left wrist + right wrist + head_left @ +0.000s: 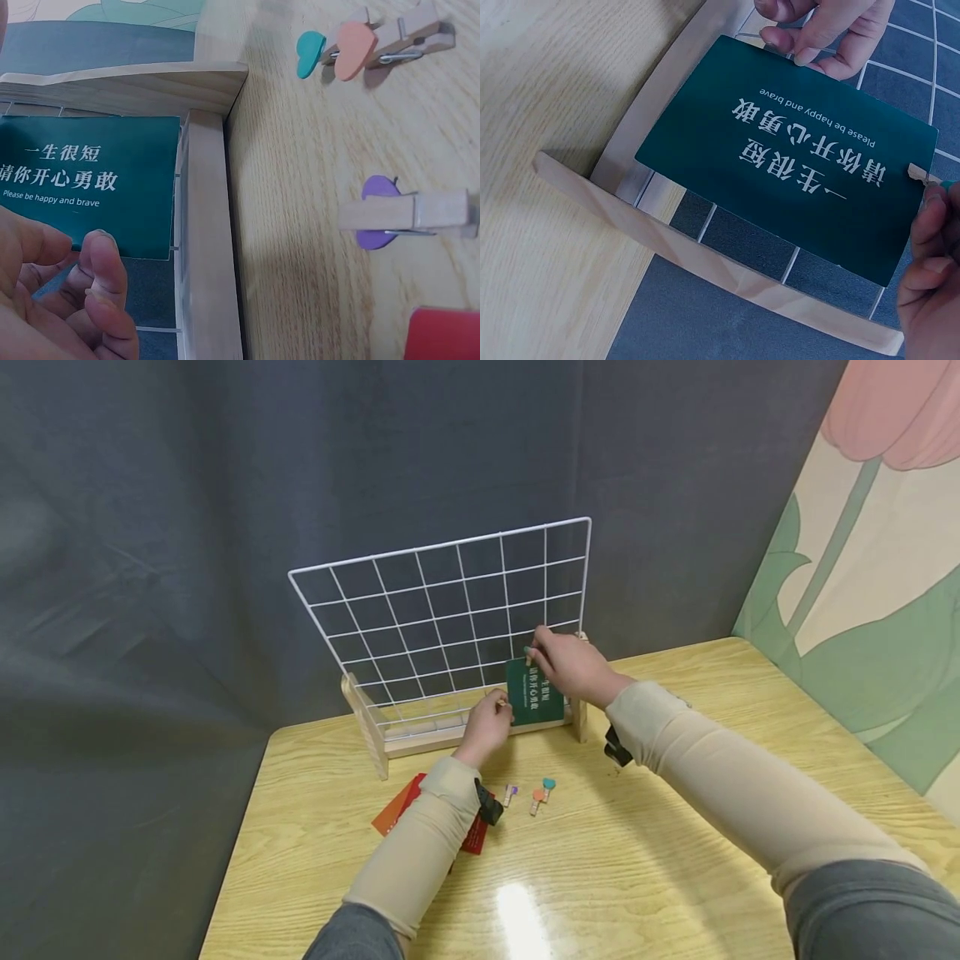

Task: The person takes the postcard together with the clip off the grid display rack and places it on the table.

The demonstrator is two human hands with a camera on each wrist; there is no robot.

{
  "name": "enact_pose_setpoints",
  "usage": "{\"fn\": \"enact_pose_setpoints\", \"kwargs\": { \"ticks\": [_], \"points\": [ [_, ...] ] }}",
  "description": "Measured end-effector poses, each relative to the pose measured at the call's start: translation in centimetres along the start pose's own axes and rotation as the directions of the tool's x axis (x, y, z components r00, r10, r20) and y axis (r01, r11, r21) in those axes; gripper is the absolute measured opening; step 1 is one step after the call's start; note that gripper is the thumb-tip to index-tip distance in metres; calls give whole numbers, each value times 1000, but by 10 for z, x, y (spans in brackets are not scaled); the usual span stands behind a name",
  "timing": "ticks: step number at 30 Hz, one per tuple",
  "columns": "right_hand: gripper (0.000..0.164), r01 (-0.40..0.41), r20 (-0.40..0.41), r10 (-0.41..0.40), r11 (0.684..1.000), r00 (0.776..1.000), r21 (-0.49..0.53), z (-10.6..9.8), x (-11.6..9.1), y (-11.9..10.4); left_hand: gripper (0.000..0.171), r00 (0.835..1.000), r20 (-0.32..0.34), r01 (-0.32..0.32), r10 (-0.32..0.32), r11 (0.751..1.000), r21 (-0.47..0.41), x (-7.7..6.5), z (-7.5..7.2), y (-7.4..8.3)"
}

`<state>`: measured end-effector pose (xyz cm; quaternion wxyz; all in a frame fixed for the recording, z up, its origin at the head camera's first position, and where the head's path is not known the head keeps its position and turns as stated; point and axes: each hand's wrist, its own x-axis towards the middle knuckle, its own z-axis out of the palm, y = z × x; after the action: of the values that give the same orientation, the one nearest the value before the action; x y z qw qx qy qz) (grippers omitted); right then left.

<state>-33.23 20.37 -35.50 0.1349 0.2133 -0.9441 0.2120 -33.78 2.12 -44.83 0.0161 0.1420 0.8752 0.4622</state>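
A dark green card (534, 697) with white lettering lies against the lower right of a white wire grid panel (441, 546). At the card's left edge, my left hand (487, 722) pinches it between thumb and finger, as the left wrist view (71, 285) shows. My right hand (573, 667) is at the card's top edge, its fingers gripping a small wooden clothespin (918, 174) with a green end. The clothespin's tip overlaps the card's edge; whether it also catches the wire cannot be told.
A wooden stand (367, 727) holds the grid. In front lie clothespins with purple (375, 214), orange (355, 51) and teal (310, 54) hearts. Orange (393, 814) and red (474, 839) cards lie partly under the left forearm. A dark curtain (435, 443) hangs behind.
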Motion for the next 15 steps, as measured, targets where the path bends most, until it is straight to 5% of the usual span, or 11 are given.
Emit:
{"fn": "enact_pose_setpoints", "kwargs": {
  "ticks": [15],
  "points": [
    [10,50,-22,-51,998,998,-23,2,-2,-1,17,999,-17,33,-33,999,-21,-1,1,0]
  ]
}}
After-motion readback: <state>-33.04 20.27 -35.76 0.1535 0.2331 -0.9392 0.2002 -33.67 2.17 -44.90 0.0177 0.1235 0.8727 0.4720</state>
